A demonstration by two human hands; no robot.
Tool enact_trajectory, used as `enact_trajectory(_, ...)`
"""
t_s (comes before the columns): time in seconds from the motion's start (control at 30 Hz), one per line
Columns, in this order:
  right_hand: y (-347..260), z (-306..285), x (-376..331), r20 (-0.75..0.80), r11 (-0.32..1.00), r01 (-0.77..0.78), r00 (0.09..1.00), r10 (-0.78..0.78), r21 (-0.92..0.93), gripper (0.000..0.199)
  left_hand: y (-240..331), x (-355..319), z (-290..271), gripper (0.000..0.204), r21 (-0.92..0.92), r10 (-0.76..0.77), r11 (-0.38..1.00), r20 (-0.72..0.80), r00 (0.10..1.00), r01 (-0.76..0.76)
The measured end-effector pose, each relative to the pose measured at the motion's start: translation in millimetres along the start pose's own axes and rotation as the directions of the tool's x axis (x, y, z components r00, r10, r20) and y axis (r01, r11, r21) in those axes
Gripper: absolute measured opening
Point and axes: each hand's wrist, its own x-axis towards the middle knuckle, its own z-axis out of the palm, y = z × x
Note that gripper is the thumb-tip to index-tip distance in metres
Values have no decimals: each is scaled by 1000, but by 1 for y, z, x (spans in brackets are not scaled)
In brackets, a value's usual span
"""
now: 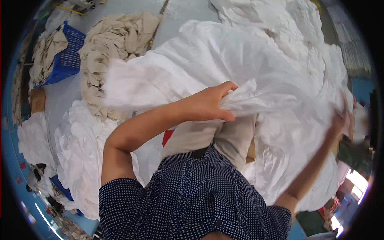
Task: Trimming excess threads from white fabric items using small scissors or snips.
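A thin white cloth [192, 60] spreads in front of my body, its left end blurred by motion. My left hand [214, 102] is closed on a gathered part of it, thumb and fingers pinching the folds. Out at the far right, my right hand [341, 119] is raised beside a big heap of white fabric [296, 36]. Motion smears its fingers, and whether they hold any cloth is unclear. More white fabric [276, 160] hangs or lies between my body and the right forearm.
Beige cloth [120, 38] is heaped at the upper left, next to a blue plastic basket [69, 58] with beige cloth in it. Another white fabric pile [82, 140] lies at left, near a small brown box [38, 100]. A grey surface [182, 18] shows between the heaps.
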Motion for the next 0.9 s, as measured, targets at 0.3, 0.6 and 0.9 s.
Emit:
enact_trajectory(0.3, -168, 182, -161, 502, 624, -329, 857, -117, 708, 42, -96, -50, 2, 36, 411, 63, 912, -167, 984, 11)
enact_trajectory(0.6, -163, 187, -164, 526, 529, -458, 850, 26, 714, 18, -107, -90, -3, 17, 55, -111, 989, -299, 948, 134)
enact_trajectory(0.9, -162, 179, -165, 517, 507, -502, 847, 125, 701, 22, -95, -96, -8, 18, -72, -134, 990, -287, 948, 118)
